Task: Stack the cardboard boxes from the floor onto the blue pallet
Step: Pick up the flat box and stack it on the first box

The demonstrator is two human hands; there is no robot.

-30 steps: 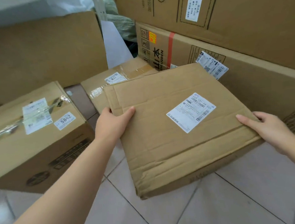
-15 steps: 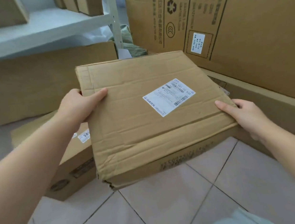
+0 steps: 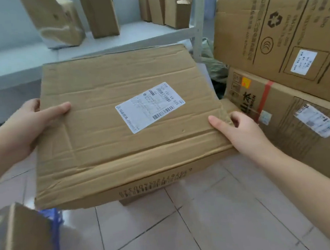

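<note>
A flat, creased cardboard box (image 3: 105, 133) with a white shipping label hangs in the air above the tiled floor. My left hand (image 3: 25, 126) grips its left edge, thumb on top. My right hand (image 3: 239, 130) holds its right edge, thumb on top and fingers under. At the bottom left a strip of the blue pallet (image 3: 54, 228) shows, with another cardboard box (image 3: 17, 241) on it. A small piece of a box (image 3: 130, 200) on the floor peeks out under the held one.
Large printed cardboard boxes (image 3: 283, 36) are stacked along the right, the lower one (image 3: 290, 126) bearing red tape and a label. A white metal shelf (image 3: 114, 42) behind holds several small boxes. Grey floor tiles (image 3: 188, 231) lie below.
Both hands have lifted the flat box up from the floor and carried it left; the view has risen and swung, bringing the shelf and the blue pallet into sight.
</note>
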